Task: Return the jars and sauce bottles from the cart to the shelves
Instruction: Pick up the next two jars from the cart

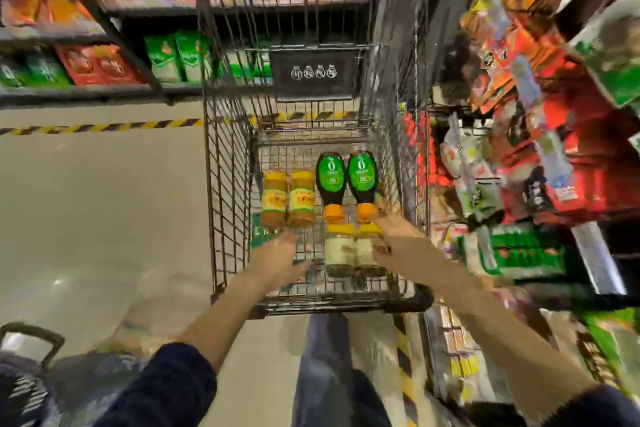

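Reaching into the centre cart, our left hand lies open. Of our right hand we cannot tell the grip.

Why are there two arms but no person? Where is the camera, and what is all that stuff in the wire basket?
There is no machine here, just a person in a shop. The camera sits on the person's head and looks down, so you see what they see: their own arms, but not their face. This is the only picture, taken from up there.

The wire basket is a shopping cart. Six things lie flat on its floor: two brown jars with yellow lids, two dark sauce bottles with green labels and orange caps, and two pale jars with yellow lids.

The left hand reaches, fingers open, towards the brown jars. The right hand is over the right-hand pale jar, near an orange cap. It is too blurry to tell if it grips anything. The shelves stand on both sides.
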{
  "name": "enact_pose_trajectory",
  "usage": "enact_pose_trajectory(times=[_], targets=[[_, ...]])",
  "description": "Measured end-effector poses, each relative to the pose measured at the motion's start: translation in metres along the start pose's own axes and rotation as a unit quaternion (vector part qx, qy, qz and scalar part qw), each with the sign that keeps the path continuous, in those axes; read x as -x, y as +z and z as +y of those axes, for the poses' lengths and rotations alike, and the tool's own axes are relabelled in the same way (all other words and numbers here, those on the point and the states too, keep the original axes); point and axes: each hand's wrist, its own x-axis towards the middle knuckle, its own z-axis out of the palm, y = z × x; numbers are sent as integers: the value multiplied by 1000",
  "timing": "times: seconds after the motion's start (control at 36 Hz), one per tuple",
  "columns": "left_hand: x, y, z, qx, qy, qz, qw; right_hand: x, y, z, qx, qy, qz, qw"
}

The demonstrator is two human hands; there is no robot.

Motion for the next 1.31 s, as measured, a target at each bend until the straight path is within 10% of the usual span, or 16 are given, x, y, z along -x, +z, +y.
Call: enact_pose_trajectory(times=[0.25, 1.31], targets=[[-94, 57, 24, 93, -72, -109, 987, -60, 33, 37, -32, 20, -50, 998], [-111, 68, -26, 474, -126, -97, 866, -150, 131, 67, -126, 257, -98, 953]])
